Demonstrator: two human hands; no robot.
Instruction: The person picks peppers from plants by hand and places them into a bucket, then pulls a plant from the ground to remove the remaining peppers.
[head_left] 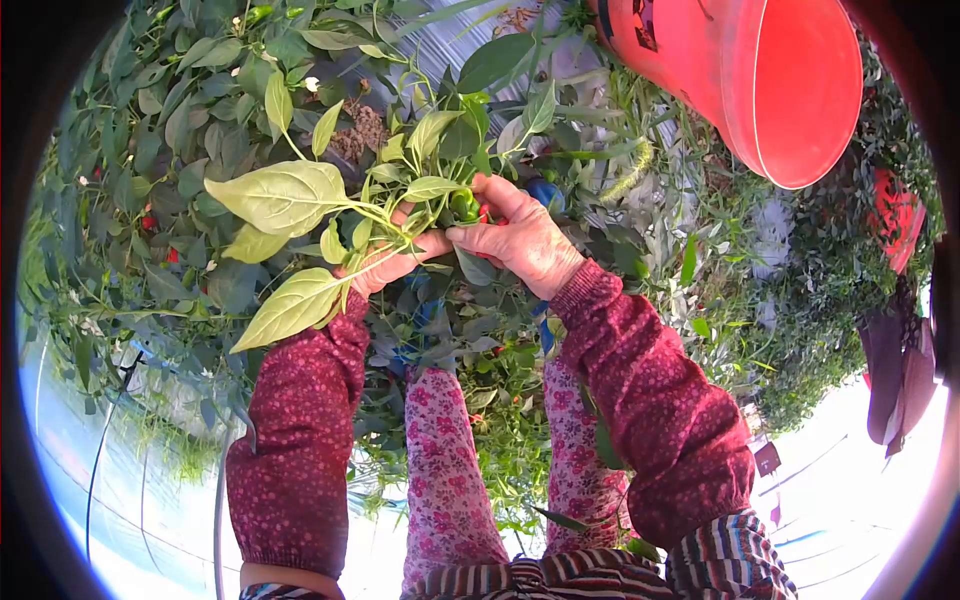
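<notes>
My left hand [400, 262] is closed around a leafy pepper stem [375, 212], whose pale green leaves [285, 195] fan out to the left. The leaves cover part of its fingers. Close beside it, my right hand [525, 240] is curled in a pinch, thumb toward the left fingertips. A bit of a red pepper [485, 213] shows between its thumb and fingers; the rest is hidden. Just left of the right fingertips, a small glossy green pepper [463, 205] hangs among the leaves.
A red bucket [690, 60] lies tilted at the upper right, its mouth toward me. Dense pepper plants [170, 130] surround my hands, with small red peppers [149, 222] at left. Silvery ground sheeting [460, 45] shows at the top. Below are my flower-patterned legs [445, 460].
</notes>
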